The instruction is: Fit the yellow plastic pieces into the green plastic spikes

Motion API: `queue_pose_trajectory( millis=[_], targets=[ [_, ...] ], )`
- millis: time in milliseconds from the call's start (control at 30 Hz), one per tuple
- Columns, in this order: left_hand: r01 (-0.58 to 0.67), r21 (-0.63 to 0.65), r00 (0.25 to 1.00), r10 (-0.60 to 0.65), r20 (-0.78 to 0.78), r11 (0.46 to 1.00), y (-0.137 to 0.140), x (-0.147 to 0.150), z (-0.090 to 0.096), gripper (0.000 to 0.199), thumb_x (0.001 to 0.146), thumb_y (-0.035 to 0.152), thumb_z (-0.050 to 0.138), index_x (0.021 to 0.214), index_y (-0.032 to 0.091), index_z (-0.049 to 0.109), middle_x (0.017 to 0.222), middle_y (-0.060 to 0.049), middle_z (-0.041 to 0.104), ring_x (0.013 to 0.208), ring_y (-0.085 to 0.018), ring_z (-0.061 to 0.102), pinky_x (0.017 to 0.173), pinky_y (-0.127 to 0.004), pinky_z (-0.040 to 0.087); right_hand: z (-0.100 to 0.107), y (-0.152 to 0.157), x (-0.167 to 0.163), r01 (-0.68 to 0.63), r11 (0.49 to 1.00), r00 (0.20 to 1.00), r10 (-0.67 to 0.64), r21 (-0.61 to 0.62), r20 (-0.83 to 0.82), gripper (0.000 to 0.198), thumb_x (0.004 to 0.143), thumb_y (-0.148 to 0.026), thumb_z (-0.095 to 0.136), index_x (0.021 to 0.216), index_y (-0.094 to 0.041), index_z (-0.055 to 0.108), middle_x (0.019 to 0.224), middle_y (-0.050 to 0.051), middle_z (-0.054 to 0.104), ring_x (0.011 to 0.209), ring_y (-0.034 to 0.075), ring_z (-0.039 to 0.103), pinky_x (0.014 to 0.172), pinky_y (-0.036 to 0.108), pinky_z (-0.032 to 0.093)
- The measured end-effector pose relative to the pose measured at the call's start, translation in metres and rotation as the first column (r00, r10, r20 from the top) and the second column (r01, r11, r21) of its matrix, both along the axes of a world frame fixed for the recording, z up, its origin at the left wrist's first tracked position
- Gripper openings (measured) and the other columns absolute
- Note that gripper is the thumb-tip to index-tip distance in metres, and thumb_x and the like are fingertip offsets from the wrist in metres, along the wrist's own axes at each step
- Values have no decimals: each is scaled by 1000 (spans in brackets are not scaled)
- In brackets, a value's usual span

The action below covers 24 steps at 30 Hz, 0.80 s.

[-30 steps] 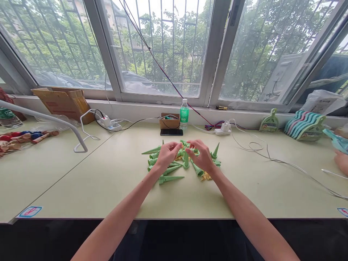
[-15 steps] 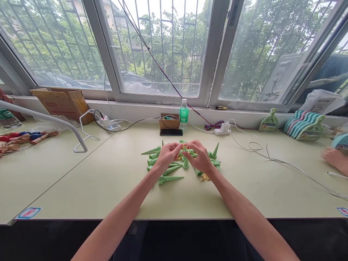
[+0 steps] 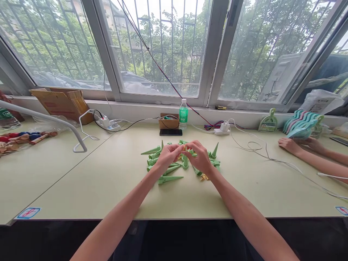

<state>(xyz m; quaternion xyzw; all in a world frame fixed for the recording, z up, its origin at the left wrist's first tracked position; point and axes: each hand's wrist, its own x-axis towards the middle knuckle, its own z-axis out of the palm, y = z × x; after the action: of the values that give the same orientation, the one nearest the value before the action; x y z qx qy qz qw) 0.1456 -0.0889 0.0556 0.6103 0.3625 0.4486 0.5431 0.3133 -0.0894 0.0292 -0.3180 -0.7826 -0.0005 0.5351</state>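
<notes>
Several windows [image 3: 99,43] fill the back, green trees [image 3: 251,40] showing through the glass. Below them runs a pale table [image 3: 258,188], with a cardboard box [image 3: 58,103] toward the back on the left. At the far right is a row of coloured dustpans [image 3: 296,121], with another person's hands [image 3: 289,145] close in front of it. The person's own left hand [image 3: 170,154] and right hand [image 3: 199,156] meet over the middle of the table, thumbs and fingers bent into a pinch. Behind them a water bottle [image 3: 183,114] stands beside a small box [image 3: 169,121], and a dark phone [image 3: 170,132] lies in front of that box. Green cones [image 3: 170,179] spread around and under the hands, many on their sides; one stands upright just right of the right hand, another between the hands. Loose yellow bits [image 3: 204,178] lie near the right wrist. Smallest is a yellow piece [image 3: 185,147], pinched between the fingertips of both hands; which grips it harder, I cannot tell.
</notes>
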Motion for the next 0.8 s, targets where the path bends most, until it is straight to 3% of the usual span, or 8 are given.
queue_pose_trajectory(
  millis=[633, 800],
  targets=[
    [107, -69, 992, -102, 74, 992, 2, -7, -1, 35, 74, 45, 74, 66, 13, 60, 53, 5, 38, 48, -5, 30, 46, -21, 20, 3, -3, -1, -3, 1000, 1000, 3, -1, -20, 11, 91, -32, 61, 96, -22, 64, 86, 4, 61, 82, 18, 59, 75, 32, 50],
    [71, -74, 995, -65, 80, 995, 1, -4, 0, 38, 72, 48, 76, 66, 14, 60, 52, 5, 38, 47, -5, 30, 46, -21, 20, 2, -4, -1, -7, 1000, 1000, 7, -28, -14, 32, 91, -29, 61, 123, -26, 59, 94, 4, 63, 85, 19, 60, 81, 34, 51]
  ],
)
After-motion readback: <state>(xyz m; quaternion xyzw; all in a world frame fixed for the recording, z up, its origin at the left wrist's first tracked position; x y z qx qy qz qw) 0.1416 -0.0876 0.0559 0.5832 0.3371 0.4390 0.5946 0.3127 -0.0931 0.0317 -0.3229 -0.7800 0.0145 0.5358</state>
